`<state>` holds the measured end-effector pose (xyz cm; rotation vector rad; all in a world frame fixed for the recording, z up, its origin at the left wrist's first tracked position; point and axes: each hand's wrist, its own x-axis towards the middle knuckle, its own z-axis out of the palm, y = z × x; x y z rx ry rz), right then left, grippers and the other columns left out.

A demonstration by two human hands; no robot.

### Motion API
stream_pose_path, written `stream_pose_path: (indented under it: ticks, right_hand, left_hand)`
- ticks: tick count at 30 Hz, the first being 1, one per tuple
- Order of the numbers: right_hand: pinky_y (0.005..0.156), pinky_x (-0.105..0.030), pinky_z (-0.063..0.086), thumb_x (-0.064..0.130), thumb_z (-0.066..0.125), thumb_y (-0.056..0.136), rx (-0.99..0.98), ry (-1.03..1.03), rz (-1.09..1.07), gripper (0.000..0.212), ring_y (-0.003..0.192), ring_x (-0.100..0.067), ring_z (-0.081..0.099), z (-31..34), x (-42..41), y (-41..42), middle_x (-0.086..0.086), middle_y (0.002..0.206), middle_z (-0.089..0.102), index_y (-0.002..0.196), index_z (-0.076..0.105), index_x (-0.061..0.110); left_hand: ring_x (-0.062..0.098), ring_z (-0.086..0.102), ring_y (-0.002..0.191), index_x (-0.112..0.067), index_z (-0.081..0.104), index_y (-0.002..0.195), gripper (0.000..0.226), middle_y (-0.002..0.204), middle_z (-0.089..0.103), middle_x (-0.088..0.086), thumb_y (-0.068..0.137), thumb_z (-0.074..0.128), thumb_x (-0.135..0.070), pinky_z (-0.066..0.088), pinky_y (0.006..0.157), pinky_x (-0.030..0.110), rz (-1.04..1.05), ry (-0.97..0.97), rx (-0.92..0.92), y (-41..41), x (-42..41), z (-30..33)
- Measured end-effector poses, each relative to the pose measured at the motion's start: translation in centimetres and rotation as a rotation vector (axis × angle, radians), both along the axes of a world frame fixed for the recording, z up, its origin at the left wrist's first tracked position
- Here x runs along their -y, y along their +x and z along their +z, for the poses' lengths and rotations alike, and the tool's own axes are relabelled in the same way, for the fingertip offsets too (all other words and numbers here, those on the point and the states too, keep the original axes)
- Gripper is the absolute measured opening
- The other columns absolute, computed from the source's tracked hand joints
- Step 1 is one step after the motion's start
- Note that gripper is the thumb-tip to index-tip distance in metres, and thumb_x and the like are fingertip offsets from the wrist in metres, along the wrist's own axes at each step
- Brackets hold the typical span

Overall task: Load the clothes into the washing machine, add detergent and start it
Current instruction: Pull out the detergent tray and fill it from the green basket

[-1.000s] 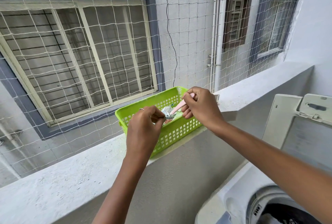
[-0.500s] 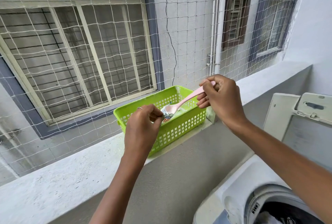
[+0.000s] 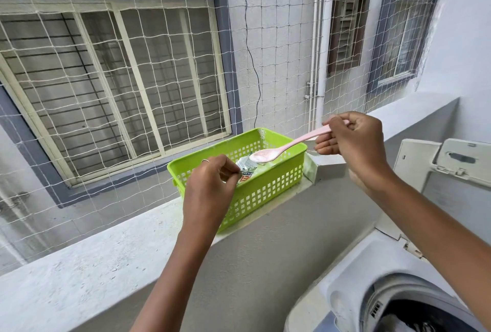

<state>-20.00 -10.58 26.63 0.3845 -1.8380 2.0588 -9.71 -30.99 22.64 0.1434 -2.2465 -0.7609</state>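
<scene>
From the head camera, we look down on a balcony ledge [image 3: 79, 260] where a lime-green perforated basket [image 3: 265, 188] sits, backed by safety netting [image 3: 159, 65] and a barred window [image 3: 119, 84] across the shaft. Our right hand [image 3: 350, 142] pinches the handle end of a pink plastic spoon [image 3: 289, 145], fingers curled round it, and holds it nearly level; its bowl, heaped with pale powder, hovers above the basket's open top near the right end. Our left hand [image 3: 210, 188] reaches over the basket's near wall, thumb and fingers closed in a pinch on the crumpled edge of a printed detergent packet [image 3: 247, 169] lying inside the basket. A thin ring shows on one finger of that hand.

At lower right, we see the top-loading washing machine [image 3: 353, 278] just below the ledge, well apart from the spoon. Its white lid [image 3: 435, 169] stands raised against the wall, and dark clothes [image 3: 414, 323] are partly visible in the drum opening at the frame's bottom edge. White drainpipes [image 3: 322, 39] run down the facing wall.
</scene>
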Motion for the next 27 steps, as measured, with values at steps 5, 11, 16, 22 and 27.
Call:
stream_pose_path:
  ticks: [5,11,16,22,27]
  right_hand:
    - [0.037,-0.017,0.046,-0.002,0.046,0.087,0.081,-0.124,-0.019,0.02,0.035,-0.013,0.058,0.1,-2.3,-1.6,-0.003,0.044,0.063,0.074,0.06,0.005]
    - [0.038,-0.018,0.047,0.001,0.043,0.086,0.051,-0.179,-0.218,0.02,0.034,-0.011,0.058,-1.0,-6.4,-4.2,-0.001,0.041,0.06,0.072,0.056,0.006]
    - [0.047,-0.031,0.056,0.008,0.043,0.09,-0.021,0.019,-0.388,0.017,0.037,-0.011,0.06,-4.0,-6.8,-5.4,-0.017,0.062,0.061,0.085,0.059,0.004]
    - [0.053,-0.027,0.052,0.014,0.046,0.097,-0.22,0.282,-0.453,0.019,0.049,-0.021,0.063,-6.1,-4.8,-5.4,-0.011,0.066,0.063,0.096,0.059,0.0]
    - [0.055,-0.029,0.05,0.016,0.047,0.098,-0.374,0.396,-0.44,0.017,0.052,-0.016,0.062,-6.8,-4.2,-5.2,-0.004,0.063,0.061,0.095,0.058,0.003]
  left_hand:
    - [0.01,0.064,0.069,-0.018,0.067,0.075,0.013,0.072,0.069,-0.007,0.074,0.076,-0.009,0.053,0.069,0.037,0.001,0.012,0.011,0.0,0.1,0.0]
    - [0.012,0.064,0.069,-0.019,0.067,0.076,0.012,0.073,0.069,-0.006,0.074,0.076,-0.01,0.053,0.069,0.038,0.002,0.023,0.03,-0.2,0.1,0.1]
    - [0.006,0.063,0.066,-0.023,0.065,0.073,0.018,0.069,0.068,-0.01,0.074,0.077,-0.011,0.053,0.067,0.034,0.007,0.023,0.027,-0.2,0.1,0.1]
    - [0.003,0.061,0.063,-0.024,0.065,0.071,0.019,0.067,0.067,-0.01,0.074,0.078,-0.01,0.051,0.062,0.03,0.018,0.022,0.027,-0.2,0.1,0.1]
    - [-0.001,0.061,0.063,-0.022,0.066,0.073,0.016,0.067,0.066,-0.011,0.074,0.078,-0.011,0.049,0.061,0.024,0.019,0.024,0.033,-0.3,0.2,0.1]
